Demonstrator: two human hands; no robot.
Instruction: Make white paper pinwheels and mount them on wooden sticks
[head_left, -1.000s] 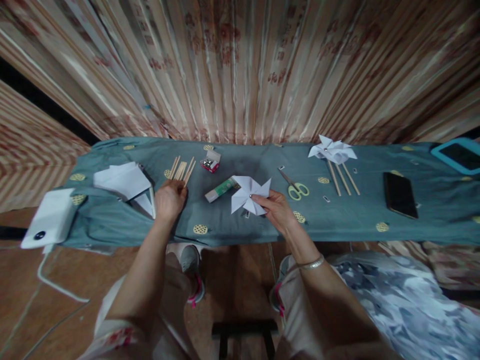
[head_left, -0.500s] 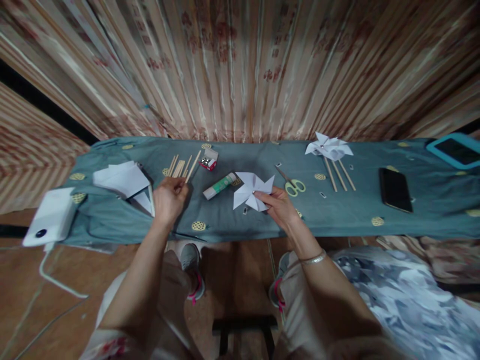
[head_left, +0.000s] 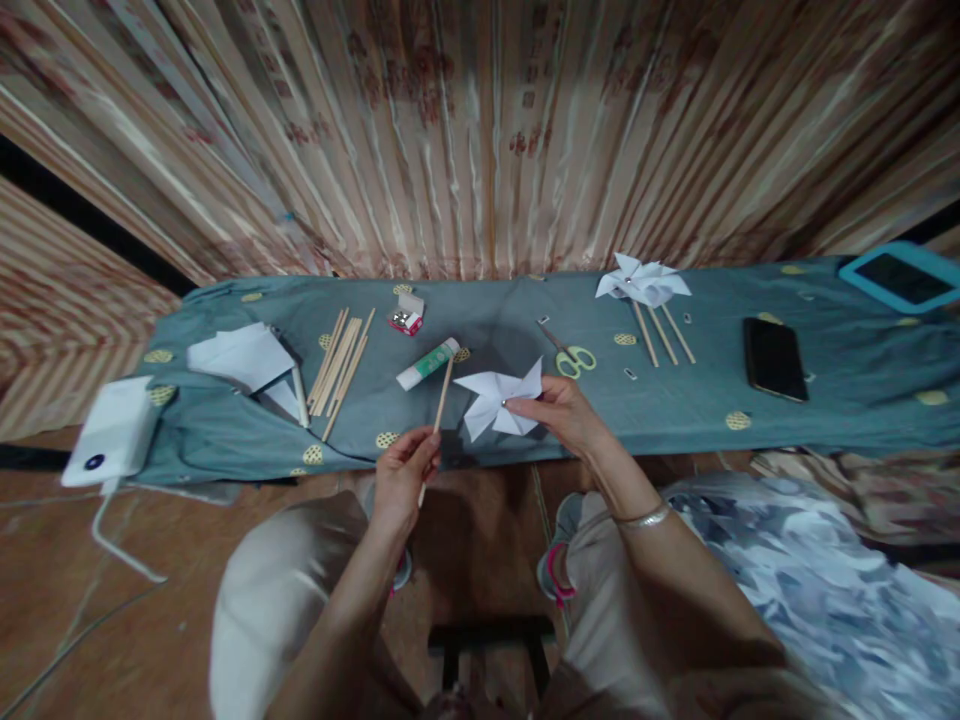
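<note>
My right hand (head_left: 566,412) pinches a white paper pinwheel (head_left: 491,398) at its centre, just above the front edge of the teal-covered table (head_left: 675,420). My left hand (head_left: 405,475) grips one thin wooden stick (head_left: 441,400), which points up and away toward the pinwheel's left side. The stick and the pinwheel are close together but apart. A green-and-white glue stick (head_left: 427,363) lies just beyond the stick's tip.
A bundle of wooden sticks (head_left: 341,360) and folded white paper (head_left: 244,358) lie at the left. A small open box (head_left: 406,315), green scissors (head_left: 574,356), finished pinwheels on sticks (head_left: 645,290), a black phone (head_left: 774,358), a blue-cased tablet (head_left: 900,280) and a white device (head_left: 109,430) also rest there.
My left hand has lifted one stick from the bundle and carried it right and toward me, up beside the pinwheel. My right hand keeps the pinwheel nearly in place.
</note>
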